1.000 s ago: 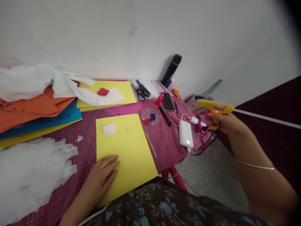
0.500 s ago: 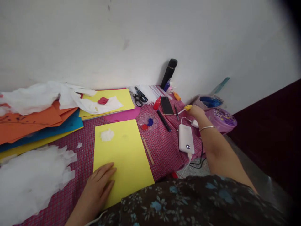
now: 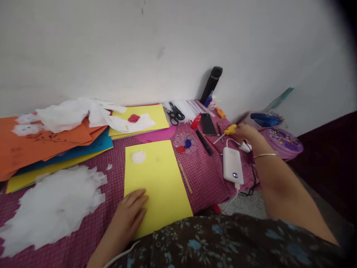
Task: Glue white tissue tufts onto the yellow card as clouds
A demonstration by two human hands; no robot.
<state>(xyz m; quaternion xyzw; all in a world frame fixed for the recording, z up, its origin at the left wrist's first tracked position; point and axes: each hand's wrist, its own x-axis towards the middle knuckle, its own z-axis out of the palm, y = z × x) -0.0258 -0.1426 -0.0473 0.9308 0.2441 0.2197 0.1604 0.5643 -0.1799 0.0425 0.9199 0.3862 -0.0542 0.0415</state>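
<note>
My left hand (image 3: 129, 212) lies on the lower left of a yellow sheet of paper (image 3: 161, 178), its fingers stretched out. Near the sheet's top left corner is a small white tissue patch (image 3: 138, 156). At the right side of the table, my right hand (image 3: 247, 133) is closed round a yellow glue gun (image 3: 230, 129), from which a white stick points left. Beside this hand sit a white plug adapter (image 3: 245, 146) and a white power bank (image 3: 232, 165). A black phone (image 3: 208, 124) and a dark pen (image 3: 220, 132) lie just left of the glue gun.
Torn white tissue (image 3: 58, 208) lies left of the sheet, with coloured papers (image 3: 55, 139) behind it. A paint palette (image 3: 185, 143), wooden stick (image 3: 185, 175), marker (image 3: 204, 142) and scissors (image 3: 175, 114) are spread about. A black bottle (image 3: 211, 85) stands against the wall; pink tubs (image 3: 290, 147) stand right.
The view has turned left, so everything sits further right. More of the yellow glue gun shows in my right hand. My left hand keeps its place on the sheet.
</note>
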